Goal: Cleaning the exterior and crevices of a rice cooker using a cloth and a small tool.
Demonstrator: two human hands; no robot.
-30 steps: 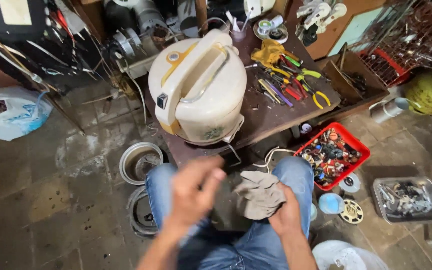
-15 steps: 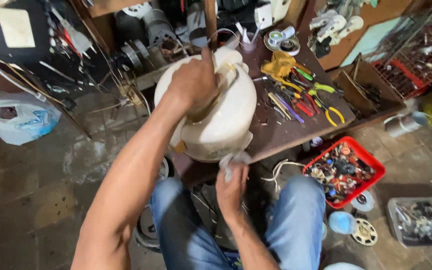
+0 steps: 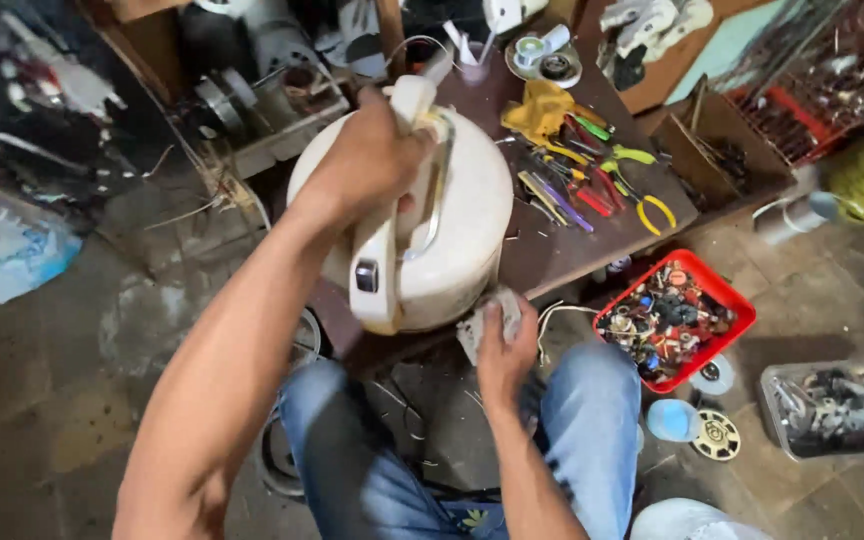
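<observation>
I am gripping the handle of the cream rice cooker (image 3: 452, 220) with my left hand (image 3: 367, 160), fingers wrapped fully around it. The cooker is sitting at the near edge of the brown tabletop (image 3: 552, 260), just above my knees. My right hand (image 3: 504, 345) is pressing a grey rag (image 3: 482, 322) against the cooker's lower side, fingers closed on the cloth. Pliers and screwdrivers (image 3: 592, 185) are lying on the tabletop to the right, and a red tray of small parts (image 3: 674, 315) is sitting on the floor beside my right leg.
</observation>
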